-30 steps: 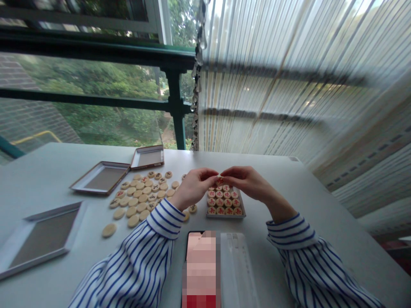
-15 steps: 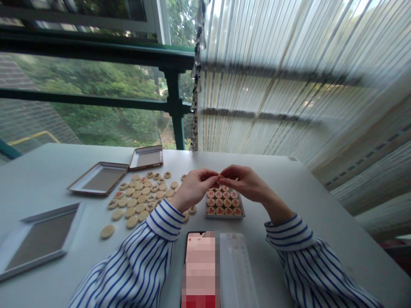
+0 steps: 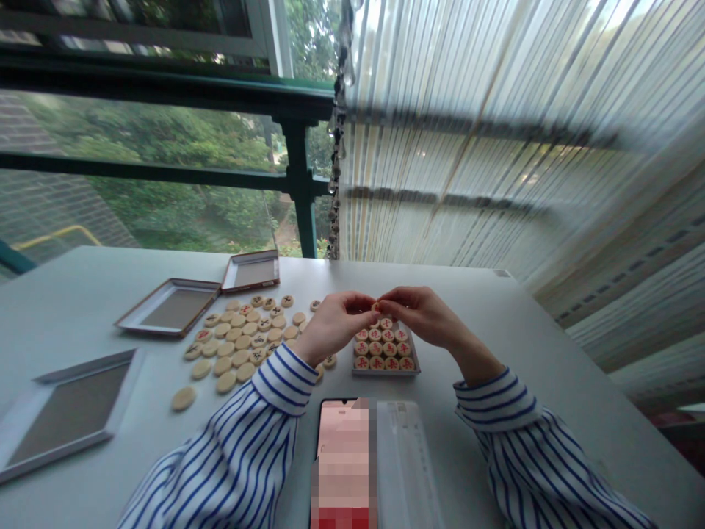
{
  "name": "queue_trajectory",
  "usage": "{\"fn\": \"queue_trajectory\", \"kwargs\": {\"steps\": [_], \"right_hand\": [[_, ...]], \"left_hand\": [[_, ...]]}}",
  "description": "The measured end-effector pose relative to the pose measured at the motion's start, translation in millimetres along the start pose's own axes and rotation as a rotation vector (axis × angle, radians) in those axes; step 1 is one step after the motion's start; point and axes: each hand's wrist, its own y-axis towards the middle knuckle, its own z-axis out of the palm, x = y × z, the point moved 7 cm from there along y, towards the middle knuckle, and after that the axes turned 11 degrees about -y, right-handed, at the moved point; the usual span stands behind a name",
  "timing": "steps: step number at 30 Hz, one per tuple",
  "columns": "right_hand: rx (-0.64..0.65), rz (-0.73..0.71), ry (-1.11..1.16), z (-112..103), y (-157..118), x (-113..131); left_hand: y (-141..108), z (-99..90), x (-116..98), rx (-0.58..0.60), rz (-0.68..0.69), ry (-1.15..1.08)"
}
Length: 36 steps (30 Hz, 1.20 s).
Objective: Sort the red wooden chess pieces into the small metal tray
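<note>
Fingertips of my left hand (image 3: 337, 323) and my right hand (image 3: 424, 314) meet over the far part of a small white box (image 3: 386, 373). Between them they pinch one round wooden piece (image 3: 376, 305), seen only in part. Rows of round pieces with red characters (image 3: 390, 349) lie face up in the box; my hands hide its far end. Left of the box, many loose round pieces (image 3: 242, 342) are spread on the white table (image 3: 474, 441), several blank side up, others showing black or red characters.
Two shallow open trays (image 3: 176, 307) (image 3: 250, 270) stand at the back left, and a larger lid (image 3: 71, 411) lies at the left edge. A phone (image 3: 344, 441) and a clear plastic case (image 3: 407, 463) lie in front of me.
My fingers have shifted slightly around the pinched piece, and my right hand is a touch lower. More of the upper row in the box shows.
</note>
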Motion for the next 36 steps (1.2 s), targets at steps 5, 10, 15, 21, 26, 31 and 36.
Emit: {"fn": "queue_trajectory", "kwargs": {"steps": [5,10,15,21,26,31,36], "right_hand": [[0.050,-0.001,0.051,5.7,0.4,-4.3],[0.065,0.011,0.090,8.0,-0.1,-1.8],[0.081,0.010,0.108,10.5,-1.3,4.6],[0.056,0.000,0.034,8.6,-1.8,4.4],[0.015,-0.016,-0.002,3.2,-1.1,3.7],[0.011,0.005,-0.007,2.6,-0.8,1.9],[-0.010,0.001,-0.048,1.3,-1.5,3.0]], "left_hand": [[0.2,-3.5,2.4,-0.047,-0.029,0.038],[2.2,-8.1,5.3,-0.082,0.003,0.023],[3.6,-9.8,7.0,-0.102,0.030,-0.005],[4.4,-7.3,10.5,-0.079,0.020,-0.114],[4.0,-3.2,12.9,-0.048,-0.033,-0.170],[2.1,1.1,9.7,-0.016,-0.063,-0.187],[-0.6,3.1,5.2,0.011,-0.082,-0.152]]}}
